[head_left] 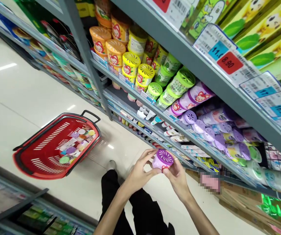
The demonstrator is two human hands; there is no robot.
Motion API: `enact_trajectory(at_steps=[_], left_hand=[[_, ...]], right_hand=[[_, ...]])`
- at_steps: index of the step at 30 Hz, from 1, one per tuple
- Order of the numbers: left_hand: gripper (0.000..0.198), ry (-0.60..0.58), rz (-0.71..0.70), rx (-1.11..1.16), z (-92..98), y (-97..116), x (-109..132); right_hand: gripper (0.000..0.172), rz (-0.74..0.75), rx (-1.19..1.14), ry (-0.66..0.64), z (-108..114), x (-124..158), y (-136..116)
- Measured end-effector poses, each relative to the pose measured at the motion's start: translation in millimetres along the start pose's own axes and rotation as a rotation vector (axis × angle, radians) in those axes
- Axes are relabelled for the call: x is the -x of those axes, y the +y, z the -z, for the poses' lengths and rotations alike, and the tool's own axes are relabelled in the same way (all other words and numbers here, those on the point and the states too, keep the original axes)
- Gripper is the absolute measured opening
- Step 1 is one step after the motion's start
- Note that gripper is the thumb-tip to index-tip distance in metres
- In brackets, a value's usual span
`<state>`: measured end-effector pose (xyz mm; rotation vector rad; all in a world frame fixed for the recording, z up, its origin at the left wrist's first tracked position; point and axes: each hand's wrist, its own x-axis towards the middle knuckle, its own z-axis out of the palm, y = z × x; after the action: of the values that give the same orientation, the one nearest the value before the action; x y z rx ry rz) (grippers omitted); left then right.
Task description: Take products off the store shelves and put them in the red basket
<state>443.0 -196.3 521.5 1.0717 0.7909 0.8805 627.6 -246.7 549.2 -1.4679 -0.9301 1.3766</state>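
Note:
A round air freshener tub (164, 157) with a slotted purple lid is held between both hands in front of my body. My left hand (144, 166) grips its left side with thumb and fingers. On the opposite side my right hand (176, 173) closes around it, thumb at the near edge. The lid faces up toward me, and the lower part of the tub is partly hidden by my fingers. Similar purple tubs (189, 98) lie stacked on the shelf ahead, beside green tubs (177, 85), yellow tubs (144, 75) and orange tubs (116, 52).
A red shopping basket (52, 130) with several small colourful containers stands on the shiny floor (5, 111) to the left. The grey shelf edge (204, 67) with price tags (226, 58) runs diagonally overhead. Cardboard boxes (243, 204) sit low at the right.

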Motion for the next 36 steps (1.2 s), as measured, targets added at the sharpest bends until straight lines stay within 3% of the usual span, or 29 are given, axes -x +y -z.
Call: enact_trajectory(at_steps=[7, 10, 13, 17, 22, 26, 31, 34, 36], left_hand=[[0.036, 0.195, -0.04, -0.091, -5.0, 23, -27], [0.024, 0.303, -0.168, -0.124, -13.3, 45, -61], [0.02, 0.392, -0.404, -0.23, -31.8, 63, -109], [0.03, 0.489, -0.627, -0.383, -54.0, 71, -165], [0.056, 0.504, -0.747, -0.555, -58.3, 78, -198], [0.076, 0.44, -0.75, -0.585, -66.1, 81, -214], [0.082, 0.517, -0.792, -0.65, -71.5, 82, -218], [0.075, 0.581, -0.872, -0.683, -62.4, 66, -192], [0.058, 0.636, -0.802, -0.635, -52.0, 32, -158]], right_hand=[[0.066, 0.136, 0.023, 0.24, 27, -8, -15], [0.067, 0.235, 0.031, 0.337, 36, -23, -27], [0.068, 0.323, 0.042, 0.4, 44, -37, -40], [0.069, 0.399, 0.032, 0.406, 51, -52, -58], [0.066, 0.384, -0.037, 0.407, 56, -57, -61], [0.065, 0.308, -0.113, 0.393, 56, -43, -32], [0.069, 0.119, -0.158, 0.361, 55, -8, 17], [0.07, 0.067, -0.098, 0.325, 59, 8, 34], [0.069, 0.047, -0.059, 0.324, 63, 14, 39]])
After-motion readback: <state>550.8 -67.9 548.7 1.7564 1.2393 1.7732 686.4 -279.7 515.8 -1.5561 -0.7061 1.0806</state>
